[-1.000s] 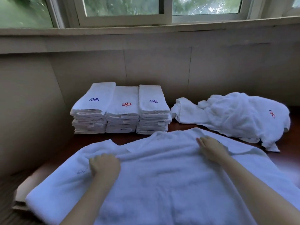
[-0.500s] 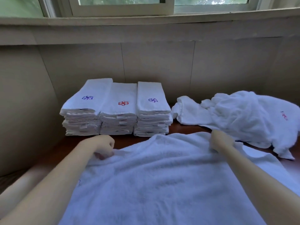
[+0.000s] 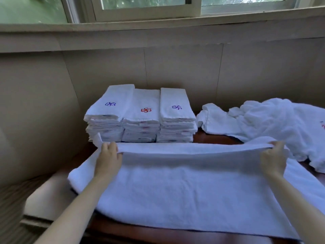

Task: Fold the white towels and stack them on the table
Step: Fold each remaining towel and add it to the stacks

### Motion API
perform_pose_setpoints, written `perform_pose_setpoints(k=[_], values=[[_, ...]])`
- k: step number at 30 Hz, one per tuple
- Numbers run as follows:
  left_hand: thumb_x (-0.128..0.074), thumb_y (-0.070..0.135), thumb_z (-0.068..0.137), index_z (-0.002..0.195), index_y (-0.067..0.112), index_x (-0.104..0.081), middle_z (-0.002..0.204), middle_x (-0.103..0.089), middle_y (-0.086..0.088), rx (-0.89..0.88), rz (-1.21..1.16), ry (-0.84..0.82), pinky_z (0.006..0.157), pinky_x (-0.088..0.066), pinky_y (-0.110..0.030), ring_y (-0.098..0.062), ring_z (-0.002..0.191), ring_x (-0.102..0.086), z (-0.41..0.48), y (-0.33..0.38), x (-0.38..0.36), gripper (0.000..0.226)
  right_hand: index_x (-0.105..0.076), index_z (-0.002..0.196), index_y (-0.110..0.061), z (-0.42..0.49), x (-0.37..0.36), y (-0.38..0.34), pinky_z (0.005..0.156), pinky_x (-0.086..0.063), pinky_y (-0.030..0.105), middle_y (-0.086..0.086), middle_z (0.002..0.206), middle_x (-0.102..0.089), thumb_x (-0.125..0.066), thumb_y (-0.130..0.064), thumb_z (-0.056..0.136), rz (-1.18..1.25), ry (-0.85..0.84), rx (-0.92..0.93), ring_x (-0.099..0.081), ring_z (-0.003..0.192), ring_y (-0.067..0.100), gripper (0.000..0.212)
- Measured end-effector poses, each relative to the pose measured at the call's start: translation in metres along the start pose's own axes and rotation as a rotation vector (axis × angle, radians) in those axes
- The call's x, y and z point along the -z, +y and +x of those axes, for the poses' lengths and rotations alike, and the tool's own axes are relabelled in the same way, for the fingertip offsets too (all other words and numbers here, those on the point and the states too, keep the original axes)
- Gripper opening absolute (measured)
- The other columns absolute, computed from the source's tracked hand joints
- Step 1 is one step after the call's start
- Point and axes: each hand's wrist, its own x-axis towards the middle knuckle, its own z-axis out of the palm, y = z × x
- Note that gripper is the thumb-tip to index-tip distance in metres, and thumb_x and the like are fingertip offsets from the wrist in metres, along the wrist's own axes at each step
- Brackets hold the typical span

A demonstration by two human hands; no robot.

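Item one: large white terry towel (image 3: 184,191), spread over the near half of the dark reddish-brown wooden table (image 3: 212,137) and filling the view from 3 through 6 to 9 o'clock. Its near part lies flat, while its far edge is lifted off the surface and drawn into a straight band between the two hands. Left hand (image 3: 108,155), at the 9 o'clock end of that band: fingers curled over the raised edge, pinching the cloth near its left corner, a small flap of the corner standing up beyond the knuckles. Right hand (image 3: 273,156), at the 3 o'clock end: fingers likewise curled round the edge near the right corner (the thumb is hidden by the cloth). Item two: three stacks of folded white towels (image 3: 141,127), side by side and touching, at 12 o'clock of the held towel, close to the beige panelled wall (image 3: 184,71). The top pieces bear, from 9 to 3 o'clock, a blue flower emblem (image 3: 110,104), a red flower emblem (image 3: 146,110) and a purple flower emblem (image 3: 176,107). Item three: crumpled heap of white towels (image 3: 263,124), unfolded, at 2 o'clock, just beside the right-most stack, its near margin hidden behind the raised band. Item four: white-framed window (image 3: 149,13), at 12 o'clock along the top. Item five: pale tan flat slab (image 3: 44,203), at 8 o'clock, beside the spread towel's left end, material not discernible.
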Motion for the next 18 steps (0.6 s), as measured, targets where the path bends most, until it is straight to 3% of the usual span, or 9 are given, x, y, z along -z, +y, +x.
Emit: perform_pose_setpoints(k=[3,5,8,13,15,18], values=[[-0.048,0.015,0.097,0.129,0.002,-0.042,0.135,-0.033,-0.018,0.135,-0.033,-0.247,0.088,-0.04,-0.035,-0.033,0.113,-0.048,-0.025,-0.018,-0.007,0.035,-0.04,0.122,-0.006,-0.018,0.008,0.018,0.084,-0.039,0.046,0.03,0.115,-0.053,-0.044,0.002,0.086,-0.126,-0.119,-0.124,-0.052,0.104,0.045,0.037],[-0.043,0.023,0.099,0.14,0.007,-0.035,0.146,-0.027,-0.013,0.174,-0.02,-0.285,0.099,-0.037,-0.036,-0.03,0.127,-0.041,-0.034,-0.025,-0.003,0.044,-0.039,0.125,-0.008,-0.028,0.01,0.016,0.091,-0.039,0.047,0.029,0.119,-0.053,-0.048,0.0,0.084,-0.195,-0.158,-0.154,-0.051,0.109,0.045,0.042],[-0.041,0.031,0.098,0.144,0.012,-0.031,0.151,-0.024,-0.011,0.238,0.074,-0.274,0.104,-0.034,-0.039,-0.032,0.132,-0.037,-0.039,-0.037,0.002,0.051,-0.037,0.13,-0.01,-0.043,0.005,0.002,0.098,-0.036,0.046,0.026,0.125,-0.052,-0.049,-0.003,0.085,-0.261,-0.218,-0.172,-0.048,0.116,0.043,0.048],[-0.039,0.042,0.095,0.146,0.002,-0.021,0.155,-0.017,-0.013,0.395,0.088,-0.272,0.11,-0.028,-0.043,-0.036,0.137,-0.028,-0.04,-0.049,0.007,0.067,-0.042,0.138,-0.006,-0.07,-0.006,-0.006,0.105,-0.031,0.046,0.023,0.138,-0.042,-0.05,0.0,0.081,-0.265,-0.219,-0.055,-0.041,0.125,0.041,0.057],[-0.038,0.046,0.096,0.15,0.001,-0.006,0.159,-0.005,-0.011,0.429,0.067,-0.304,0.112,-0.026,-0.042,-0.034,0.141,-0.023,-0.036,-0.054,0.011,0.077,-0.042,0.139,-0.003,-0.076,-0.005,-0.001,0.1,-0.033,0.047,0.022,0.14,-0.039,-0.05,0.002,0.081,-0.264,-0.185,-0.003,-0.042,0.123,0.042,0.059],[-0.031,0.041,0.097,0.152,0.004,0.005,0.161,0.005,-0.005,0.449,0.017,-0.366,0.112,-0.025,-0.042,-0.034,0.142,-0.02,-0.026,-0.062,0.019,0.074,-0.045,0.136,0.0,-0.076,-0.001,0.003,0.084,-0.038,0.045,0.024,0.138,-0.039,-0.046,0.005,0.083,-0.219,-0.106,0.008,-0.047,0.113,0.046,0.053]])
